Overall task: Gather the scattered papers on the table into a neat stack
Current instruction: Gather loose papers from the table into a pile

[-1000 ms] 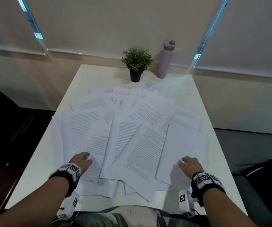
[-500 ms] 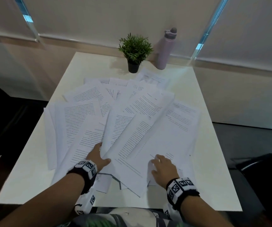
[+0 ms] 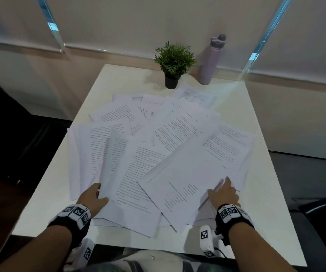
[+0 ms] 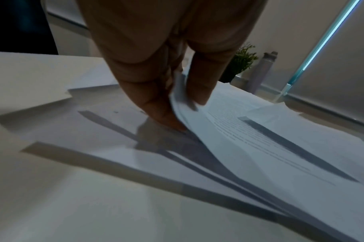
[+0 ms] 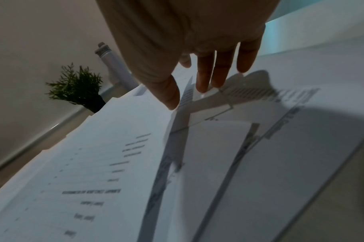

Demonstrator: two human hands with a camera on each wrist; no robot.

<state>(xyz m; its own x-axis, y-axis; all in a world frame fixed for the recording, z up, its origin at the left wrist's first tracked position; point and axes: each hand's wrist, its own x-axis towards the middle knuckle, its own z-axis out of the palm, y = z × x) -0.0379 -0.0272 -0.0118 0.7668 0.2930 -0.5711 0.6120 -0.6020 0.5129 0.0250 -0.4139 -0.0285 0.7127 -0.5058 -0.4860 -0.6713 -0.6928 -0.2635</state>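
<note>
Several printed white papers point(image 3: 168, 154) lie fanned and overlapping across the white table point(image 3: 260, 203). At the fan's near left, my left hand point(image 3: 99, 193) pinches the lifted edges of a few sheets. The left wrist view shows the thumb on top of that curled edge point(image 4: 197, 124) and the fingers point(image 4: 156, 104) under it. My right hand point(image 3: 219, 185) is at the near right with straight, spread fingers. In the right wrist view its fingertips point(image 5: 202, 88) touch the overlapping sheets point(image 5: 114, 163), gripping nothing.
A small potted plant point(image 3: 173, 61) and a lilac bottle point(image 3: 212, 59) stand at the table's far edge, just beyond the farthest sheets. Bare table runs along both sides of the papers. A dark chair point(image 3: 325, 209) sits off the right edge.
Both hands have moved inward and forward, sliding the near sheets toward the middle. The left hand went from resting on the papers to pinching raised edges. The right-hand sheets now overlap the centre more.
</note>
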